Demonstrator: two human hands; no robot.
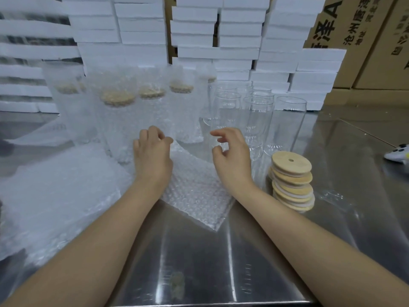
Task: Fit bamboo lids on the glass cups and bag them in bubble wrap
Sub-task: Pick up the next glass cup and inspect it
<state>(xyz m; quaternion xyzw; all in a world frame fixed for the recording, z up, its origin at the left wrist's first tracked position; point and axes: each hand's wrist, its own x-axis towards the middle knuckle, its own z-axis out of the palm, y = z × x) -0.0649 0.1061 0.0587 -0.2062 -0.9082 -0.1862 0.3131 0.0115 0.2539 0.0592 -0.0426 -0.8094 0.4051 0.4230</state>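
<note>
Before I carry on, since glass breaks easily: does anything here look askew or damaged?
The stack of bamboo lids, right of the bubble-wrap bag, is staggered and leans, so it could slide. The bare glass cups stand upright; I see no cracks.

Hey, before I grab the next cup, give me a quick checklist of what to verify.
1. Right hand free: ok, it holds nothing.
2. Bare glass cups nearby: ok, standing just beyond that hand.
3. Bamboo lids stocked: ok, a stack beside the right wrist.
4. Bubble bag laid out: ok, flat on the steel table.
5. Left hand holding the bag's edge: cannot tell.
</note>
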